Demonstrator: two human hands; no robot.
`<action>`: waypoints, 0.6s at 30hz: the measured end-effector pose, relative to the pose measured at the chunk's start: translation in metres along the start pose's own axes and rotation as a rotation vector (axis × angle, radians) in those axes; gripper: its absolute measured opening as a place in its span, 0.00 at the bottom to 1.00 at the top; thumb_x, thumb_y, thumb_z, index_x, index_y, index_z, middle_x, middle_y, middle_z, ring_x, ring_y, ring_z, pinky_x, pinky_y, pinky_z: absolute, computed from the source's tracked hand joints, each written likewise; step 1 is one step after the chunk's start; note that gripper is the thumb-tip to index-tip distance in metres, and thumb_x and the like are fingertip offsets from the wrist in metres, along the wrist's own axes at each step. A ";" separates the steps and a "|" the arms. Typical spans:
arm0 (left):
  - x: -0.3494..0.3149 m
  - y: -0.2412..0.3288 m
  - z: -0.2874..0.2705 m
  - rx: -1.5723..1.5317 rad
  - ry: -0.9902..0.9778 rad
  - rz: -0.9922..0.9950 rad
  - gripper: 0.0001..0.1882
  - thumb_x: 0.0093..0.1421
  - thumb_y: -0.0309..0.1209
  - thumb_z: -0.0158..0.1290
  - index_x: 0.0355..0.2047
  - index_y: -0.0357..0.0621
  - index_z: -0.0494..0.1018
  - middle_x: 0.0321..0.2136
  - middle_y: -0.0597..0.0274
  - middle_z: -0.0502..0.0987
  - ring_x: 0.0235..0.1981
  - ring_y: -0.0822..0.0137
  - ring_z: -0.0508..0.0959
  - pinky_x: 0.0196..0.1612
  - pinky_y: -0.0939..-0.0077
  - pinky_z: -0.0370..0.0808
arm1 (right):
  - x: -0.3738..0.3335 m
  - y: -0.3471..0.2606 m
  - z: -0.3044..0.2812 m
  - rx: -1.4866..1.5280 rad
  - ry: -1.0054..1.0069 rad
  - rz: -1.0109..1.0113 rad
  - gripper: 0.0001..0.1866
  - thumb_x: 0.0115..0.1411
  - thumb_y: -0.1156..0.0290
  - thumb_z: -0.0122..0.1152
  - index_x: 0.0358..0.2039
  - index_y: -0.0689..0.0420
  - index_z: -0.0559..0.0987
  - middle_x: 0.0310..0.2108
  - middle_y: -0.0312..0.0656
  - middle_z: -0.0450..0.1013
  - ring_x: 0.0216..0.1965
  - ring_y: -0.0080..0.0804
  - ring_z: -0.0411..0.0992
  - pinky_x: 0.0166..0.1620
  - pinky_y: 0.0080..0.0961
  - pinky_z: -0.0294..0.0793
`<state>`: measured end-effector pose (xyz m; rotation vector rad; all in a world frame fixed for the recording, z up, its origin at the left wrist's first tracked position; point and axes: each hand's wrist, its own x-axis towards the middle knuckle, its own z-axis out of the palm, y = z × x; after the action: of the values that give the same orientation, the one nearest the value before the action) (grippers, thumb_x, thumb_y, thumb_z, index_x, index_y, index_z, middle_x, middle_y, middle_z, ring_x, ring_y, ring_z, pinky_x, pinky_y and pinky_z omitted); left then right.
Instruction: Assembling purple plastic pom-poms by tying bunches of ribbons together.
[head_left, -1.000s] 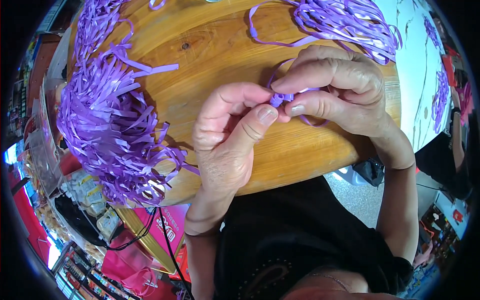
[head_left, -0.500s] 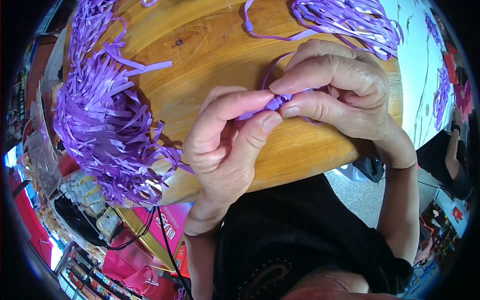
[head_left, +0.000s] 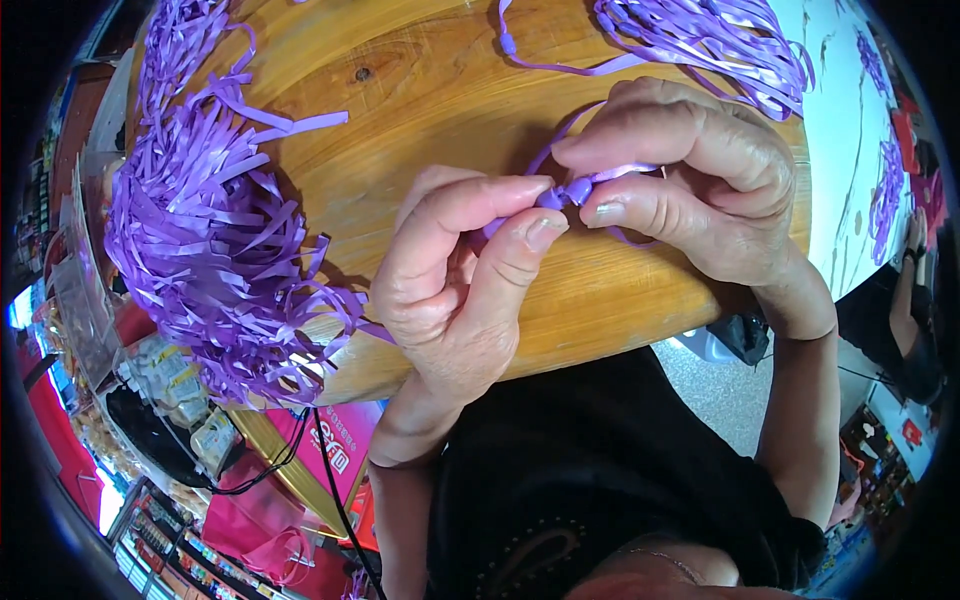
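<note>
Over the wooden table, both hands work on one purple ribbon (head_left: 630, 172) that has small glossy purple pieces, which look like fittings or knots, at its middle. My left hand (head_left: 450, 270) pinches the ribbon between thumb and forefinger, right beside a fitting (head_left: 578, 190). Just right of it, my right hand (head_left: 700, 185) is closed on the ribbon, its thumb and forefinger slightly apart near that fitting. A thin loop of the ribbon curves behind the fingers. Part of the ribbon is hidden in both palms.
A large heap of purple ribbons (head_left: 210, 250) covers the left side of the wooden table (head_left: 420, 100). A bundle of looped purple ribbons (head_left: 710, 50) lies at the far right. Beyond is a white marbled surface (head_left: 845, 150) with more ribbons. Another person's arm (head_left: 905, 300) shows at right.
My right hand has moved slightly right, and its fingertips have parted from my left hand's. More of the purple fittings now shows between the hands.
</note>
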<state>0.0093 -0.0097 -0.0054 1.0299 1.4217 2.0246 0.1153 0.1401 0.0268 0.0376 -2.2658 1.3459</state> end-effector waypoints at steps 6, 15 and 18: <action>-0.002 0.000 -0.001 -0.135 0.023 -0.103 0.10 0.51 0.17 0.56 0.35 0.36 0.73 0.28 0.65 0.70 0.27 0.79 0.67 0.31 0.89 0.63 | -0.003 0.006 0.003 0.126 0.012 0.009 0.10 0.48 0.80 0.63 0.34 0.65 0.77 0.29 0.46 0.72 0.28 0.28 0.70 0.29 0.19 0.69; -0.001 0.000 -0.003 -0.038 0.018 -0.067 0.09 0.50 0.18 0.57 0.34 0.36 0.74 0.25 0.67 0.69 0.25 0.80 0.65 0.28 0.90 0.61 | 0.001 0.005 -0.001 -0.124 -0.038 -0.133 0.11 0.46 0.77 0.65 0.32 0.64 0.77 0.28 0.45 0.71 0.26 0.27 0.68 0.27 0.20 0.65; -0.002 0.000 -0.003 -0.010 0.014 -0.057 0.09 0.50 0.18 0.57 0.34 0.36 0.74 0.25 0.67 0.69 0.24 0.80 0.65 0.27 0.89 0.61 | 0.001 0.004 -0.001 -0.165 -0.039 -0.170 0.11 0.46 0.77 0.65 0.32 0.65 0.77 0.27 0.44 0.71 0.25 0.27 0.68 0.26 0.21 0.64</action>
<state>0.0078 -0.0128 -0.0069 0.9617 1.4301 2.0008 0.1132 0.1431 0.0239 0.1969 -2.3400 1.0778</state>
